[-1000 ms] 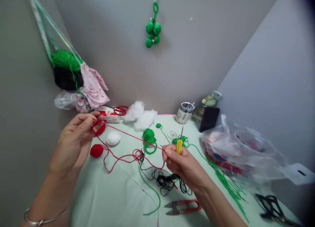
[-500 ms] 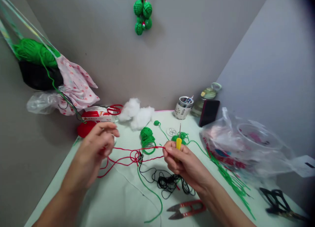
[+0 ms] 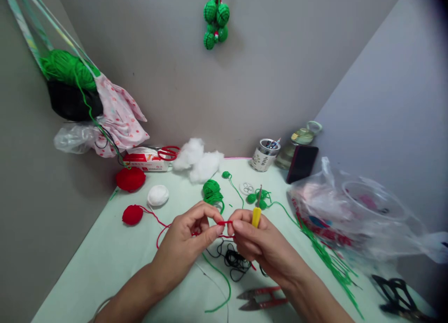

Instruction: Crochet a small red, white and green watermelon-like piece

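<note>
Red yarn (image 3: 225, 222) is pinched at mid-table between my two hands, a short stretch showing between the fingertips. My left hand (image 3: 194, 234) closes thumb and forefinger on its left end. The fingers of my right hand (image 3: 254, 234) grip the right end and also hold a crochet hook (image 3: 256, 216) with a yellow handle, its metal tip pointing up. From my left hand the strand runs left to a small red ball (image 3: 132, 214). Black yarn (image 3: 236, 262) lies tangled under my hands, and a green skein (image 3: 212, 192) sits just behind them.
Red-handled snips (image 3: 262, 298) lie near the front. White stuffing (image 3: 205, 165), a tin (image 3: 265, 155) and a phone (image 3: 303, 164) stand along the back. A plastic bag (image 3: 353, 211) and black scissors (image 3: 395, 292) are at right; a pink bag (image 3: 121, 113) hangs left.
My left hand has moved right and down to meet my right hand and has pinched the red yarn. The view has shifted slightly, and the white and small red balls now show.
</note>
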The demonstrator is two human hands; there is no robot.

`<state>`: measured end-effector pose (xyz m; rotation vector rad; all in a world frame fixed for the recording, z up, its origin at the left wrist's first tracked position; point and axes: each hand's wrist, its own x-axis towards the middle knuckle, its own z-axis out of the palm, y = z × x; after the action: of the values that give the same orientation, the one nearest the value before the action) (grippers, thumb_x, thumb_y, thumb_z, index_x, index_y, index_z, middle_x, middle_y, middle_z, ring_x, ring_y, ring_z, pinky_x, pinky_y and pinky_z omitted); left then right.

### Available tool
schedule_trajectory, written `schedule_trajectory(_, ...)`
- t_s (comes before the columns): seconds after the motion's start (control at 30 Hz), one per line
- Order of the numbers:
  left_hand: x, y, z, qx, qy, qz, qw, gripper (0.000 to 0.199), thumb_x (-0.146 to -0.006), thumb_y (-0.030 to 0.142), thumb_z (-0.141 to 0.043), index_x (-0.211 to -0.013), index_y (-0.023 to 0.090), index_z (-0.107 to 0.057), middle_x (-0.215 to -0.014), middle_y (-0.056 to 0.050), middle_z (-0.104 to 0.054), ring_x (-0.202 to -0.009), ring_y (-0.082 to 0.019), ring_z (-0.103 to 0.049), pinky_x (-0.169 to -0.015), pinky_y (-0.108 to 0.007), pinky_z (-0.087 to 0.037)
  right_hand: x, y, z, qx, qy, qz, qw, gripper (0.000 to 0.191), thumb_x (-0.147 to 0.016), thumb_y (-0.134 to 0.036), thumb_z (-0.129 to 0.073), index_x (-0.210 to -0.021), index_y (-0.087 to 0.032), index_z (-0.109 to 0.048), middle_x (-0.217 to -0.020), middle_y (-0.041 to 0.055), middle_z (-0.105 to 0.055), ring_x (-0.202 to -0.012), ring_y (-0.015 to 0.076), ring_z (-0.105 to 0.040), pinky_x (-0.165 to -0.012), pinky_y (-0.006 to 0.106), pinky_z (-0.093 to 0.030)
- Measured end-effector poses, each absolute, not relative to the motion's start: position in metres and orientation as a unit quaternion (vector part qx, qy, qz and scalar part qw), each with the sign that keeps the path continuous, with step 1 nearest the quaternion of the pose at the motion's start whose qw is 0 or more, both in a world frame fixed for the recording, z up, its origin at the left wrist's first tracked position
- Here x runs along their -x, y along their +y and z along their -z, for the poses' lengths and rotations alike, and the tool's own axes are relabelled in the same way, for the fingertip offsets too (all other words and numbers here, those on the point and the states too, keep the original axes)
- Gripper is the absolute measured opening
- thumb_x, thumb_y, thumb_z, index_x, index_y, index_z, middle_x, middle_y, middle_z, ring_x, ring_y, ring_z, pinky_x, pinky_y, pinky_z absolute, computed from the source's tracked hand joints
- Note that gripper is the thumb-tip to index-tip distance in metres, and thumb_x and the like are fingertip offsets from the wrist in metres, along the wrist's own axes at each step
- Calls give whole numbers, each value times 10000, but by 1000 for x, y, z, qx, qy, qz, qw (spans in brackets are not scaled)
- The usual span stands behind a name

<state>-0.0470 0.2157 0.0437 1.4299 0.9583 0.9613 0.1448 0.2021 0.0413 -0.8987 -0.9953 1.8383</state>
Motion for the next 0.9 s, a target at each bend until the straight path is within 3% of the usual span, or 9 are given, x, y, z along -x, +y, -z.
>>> schedule_trajectory(0.13, 47, 216, -44, -561, 388, -391, 618, 236, -904, 445, -741, -921, 211, -713, -726, 25, -599, -574, -124, -507, -570, -270, -415, -144, 203, -42, 377, -392, -720, 431, 426, -792, -556, -856, -794, -196, -628, -431, -161, -252, -418, 39, -122, -436, 219, -105)
schedule_trajectory(0.27, 45, 216, -42, -525, 357, -389, 668, 264, -906, 459, -751, -916, 206, -673, -736, 9, -659, -613, -147, -608, -622, -289, -497, -144, 204, -40, 391, -393, -709, 436, 418, -781, -555, -857, -802, -202, -633, -453, -155, -265, -425, 40, -123, -434, 220, -107)
schedule_trajectory(0.47, 46, 217, -38, -530, 384, -393, 646, 258, -915, 446, -737, -848, 209, -662, -650, 44, -561, -602, -134, -520, -625, -275, -439, -150, 205, -48, 502, -491, -510, 497, 318, -821, -490, -834, -968, -215, -773, -686, -28, -590, -529, 88, -315, -484, 261, -237)
schedule_trajectory(0.57, 46, 218, -38, -553, 399, -407, 608, 247, -911, 424, -737, -808, 212, -662, -706, 37, -533, -641, -135, -473, -626, -271, -394, -151, 202, -51, 506, -533, -463, 495, 252, -837, -463, -829, -924, -227, -805, -734, -8, -610, -556, 102, -346, -518, 279, -281)
schedule_trajectory(0.7, 44, 220, -36, -587, 369, -401, 599, 244, -916, 404, -737, -796, 205, -660, -896, -8, -611, -779, -154, -525, -701, -275, -412, -147, 198, -47, 486, -595, -424, 480, 219, -881, -456, -800, -825, -245, -820, -701, -3, -576, -607, 132, -431, -572, 292, -332)
schedule_trajectory(0.77, 43, 219, -33, -577, 352, -377, 633, 262, -941, 431, -714, -828, 208, -636, -897, -4, -623, -712, -136, -515, -641, -266, -400, -145, 197, -45, 475, -622, -398, 478, 227, -918, -439, -768, -793, -253, -810, -706, 6, -587, -659, 156, -499, -617, 300, -373)
schedule_trajectory(0.9, 40, 216, -26, -534, 321, -321, 713, 301, -1016, 501, -590, -900, 226, -551, -687, 40, -577, -552, -130, -517, -546, -266, -381, -146, 196, -43, 462, -659, -365, 468, 184, -963, -346, -715, -818, -253, -778, -786, 32, -656, -744, 184, -577, -686, 314, -422)
